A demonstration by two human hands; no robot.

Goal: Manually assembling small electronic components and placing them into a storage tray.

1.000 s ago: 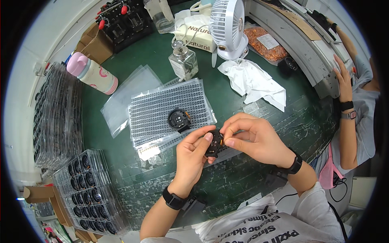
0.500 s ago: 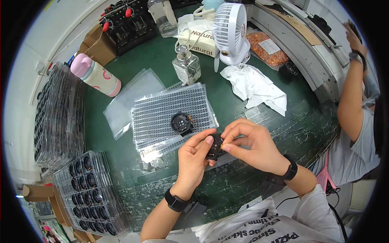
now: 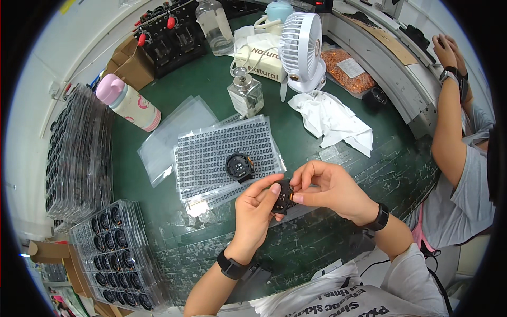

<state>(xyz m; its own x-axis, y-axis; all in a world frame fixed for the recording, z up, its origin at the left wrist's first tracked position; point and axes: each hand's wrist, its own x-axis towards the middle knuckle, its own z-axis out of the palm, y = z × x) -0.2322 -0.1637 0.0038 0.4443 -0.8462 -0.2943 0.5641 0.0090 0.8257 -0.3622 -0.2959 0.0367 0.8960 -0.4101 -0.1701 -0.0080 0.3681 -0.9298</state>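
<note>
My left hand grips a round black watch case between thumb and fingers, with its inner side and several small metal spots facing up. At the case's right edge, my right hand pinches a small orange strip with thumb and forefinger; the fingertips partly hide it. A second round black watch case, also with an orange strip at its edge, lies just beyond on plastic sheets of small black rectangular pieces.
Trays of round black parts and a tall tray stack stand left. Behind are a bottle, glass dispenser, white fan, crumpled cloth and bag of orange parts. A co-worker's arm is at right.
The head view has shifted slightly, so the table appears a little lower. The case is tilted a bit differently, and more orange shows at my right fingertips. The co-worker's hands have come together.
</note>
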